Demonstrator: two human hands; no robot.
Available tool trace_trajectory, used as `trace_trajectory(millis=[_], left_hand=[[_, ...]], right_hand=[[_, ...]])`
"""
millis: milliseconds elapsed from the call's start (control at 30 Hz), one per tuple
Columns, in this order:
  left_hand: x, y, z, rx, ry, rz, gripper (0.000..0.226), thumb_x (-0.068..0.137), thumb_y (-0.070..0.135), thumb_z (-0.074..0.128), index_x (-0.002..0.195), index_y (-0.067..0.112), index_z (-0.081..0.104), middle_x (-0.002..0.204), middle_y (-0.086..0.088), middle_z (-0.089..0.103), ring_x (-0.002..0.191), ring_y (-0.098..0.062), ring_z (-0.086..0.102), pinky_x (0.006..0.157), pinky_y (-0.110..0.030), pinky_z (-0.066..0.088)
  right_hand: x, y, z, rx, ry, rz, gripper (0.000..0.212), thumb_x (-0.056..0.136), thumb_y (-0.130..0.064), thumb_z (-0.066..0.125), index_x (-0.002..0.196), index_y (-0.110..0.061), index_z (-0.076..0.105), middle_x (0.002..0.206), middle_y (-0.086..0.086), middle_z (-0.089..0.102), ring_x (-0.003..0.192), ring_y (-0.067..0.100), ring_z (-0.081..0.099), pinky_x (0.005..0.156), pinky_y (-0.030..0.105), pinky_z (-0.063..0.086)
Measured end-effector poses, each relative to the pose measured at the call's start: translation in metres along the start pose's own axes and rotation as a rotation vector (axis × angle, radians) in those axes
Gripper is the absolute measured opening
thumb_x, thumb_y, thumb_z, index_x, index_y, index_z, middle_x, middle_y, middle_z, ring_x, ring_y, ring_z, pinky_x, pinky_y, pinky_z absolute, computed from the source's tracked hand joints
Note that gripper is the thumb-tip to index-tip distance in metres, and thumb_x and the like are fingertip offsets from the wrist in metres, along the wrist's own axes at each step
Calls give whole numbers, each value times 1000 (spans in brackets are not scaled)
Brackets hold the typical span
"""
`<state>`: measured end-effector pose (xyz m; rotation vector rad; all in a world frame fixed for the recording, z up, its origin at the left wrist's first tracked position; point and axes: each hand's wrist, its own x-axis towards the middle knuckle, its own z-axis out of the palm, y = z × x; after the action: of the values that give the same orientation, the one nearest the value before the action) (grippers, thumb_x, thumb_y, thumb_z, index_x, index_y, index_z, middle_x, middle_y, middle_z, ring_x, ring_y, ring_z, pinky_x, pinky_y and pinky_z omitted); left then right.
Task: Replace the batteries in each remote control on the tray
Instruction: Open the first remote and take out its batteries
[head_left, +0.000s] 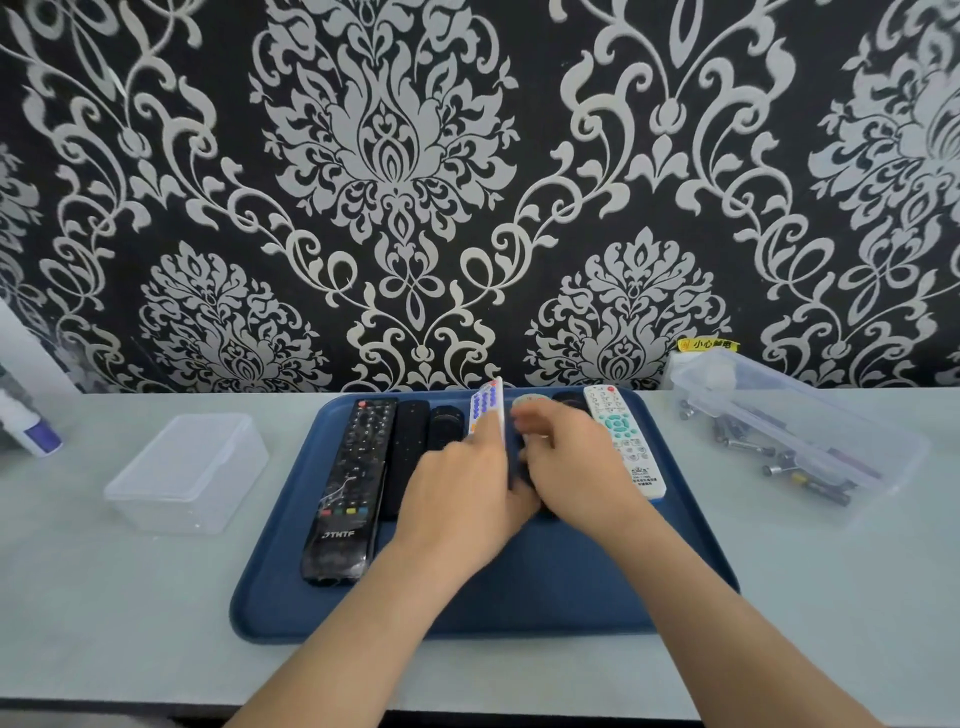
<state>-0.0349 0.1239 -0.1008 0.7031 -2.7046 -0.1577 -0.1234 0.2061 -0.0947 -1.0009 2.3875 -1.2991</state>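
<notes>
A blue tray (291, 597) holds several remote controls in a row. A long black remote (348, 488) lies at the left, with two shorter black ones (408, 447) beside it. My left hand (462, 493) grips a white remote with blue buttons (488, 410), tilted up on its edge. My right hand (566, 457) is curled over a remote in the middle of the tray, which it mostly hides; only a grey round top (530, 401) shows. A white remote with teal buttons (623, 441) lies flat at the right.
A clear lidded box (187, 467) stands left of the tray. A clear open box with several batteries (789, 447) sits at the right, against the patterned wall. A white bottle (26, 426) lies at the far left edge.
</notes>
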Motion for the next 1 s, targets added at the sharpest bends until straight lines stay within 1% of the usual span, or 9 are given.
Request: trace_trajectory(millis=[67,133,200,233,400,500,600,767,1000], left_hand=[[3,-9,-14,-332,29,-171,22,85,33,45,105,27,53,84,-5,68,81,-34,66,75,-40,52],[5,-13,-27,-1022,97,-465,17,91,21,46,90,26,63,84,-4,67,82,-31,70,77,-46,58],[0,-9,-36,-1624,87,-687,21,96,11,47,100,16,67,96,-10,72,89,-28,71,73,-40,60],[-5,-5,-38,-1744,64,-712,23,96,9,45,106,13,66,99,-12,73,89,-27,71,72,-38,60],[-23,15,-26,-1540,68,-514,23,96,12,50,115,24,58,97,-2,74,90,-21,71,77,-38,58],[-22,15,-25,-1530,63,-471,24,95,15,56,118,23,53,96,-4,75,88,-23,72,74,-36,57],[-23,14,-25,-1532,40,-441,27,97,14,54,123,21,53,102,-2,75,95,-19,71,81,-38,57],[-21,10,-19,-1460,76,-450,34,98,4,48,123,26,55,106,2,74,104,-18,68,97,-52,48],[-21,5,-19,-1457,58,-378,52,95,-10,43,123,33,52,111,2,72,110,-19,65,100,-52,47]], right_hand=[[3,-1,-1,275,45,131,27,98,-11,47,120,-14,63,105,1,69,93,21,67,89,43,56],[3,-6,-2,612,-87,331,19,101,-23,50,115,-14,61,107,7,68,88,19,67,79,36,57],[0,-11,0,858,-247,457,30,101,-35,51,118,-12,59,100,11,69,87,21,68,75,33,58],[-2,-13,3,935,-293,461,35,101,-38,51,121,-10,60,94,14,68,83,22,66,73,33,57],[-8,-17,5,1175,-244,327,30,104,-24,45,115,-5,65,113,22,71,92,30,69,82,44,53],[-11,-17,4,1138,-270,252,26,103,-24,48,116,-10,65,111,20,72,89,28,71,80,43,53],[-13,-20,4,1112,-303,230,29,102,-32,49,116,-12,66,100,13,74,84,22,72,75,39,56],[-14,-19,9,1004,-363,211,36,103,-38,46,116,-10,65,96,11,74,87,19,71,91,50,54],[-11,-16,12,983,-350,153,25,105,-17,44,121,-6,60,100,13,71,84,21,70,68,39,58]])
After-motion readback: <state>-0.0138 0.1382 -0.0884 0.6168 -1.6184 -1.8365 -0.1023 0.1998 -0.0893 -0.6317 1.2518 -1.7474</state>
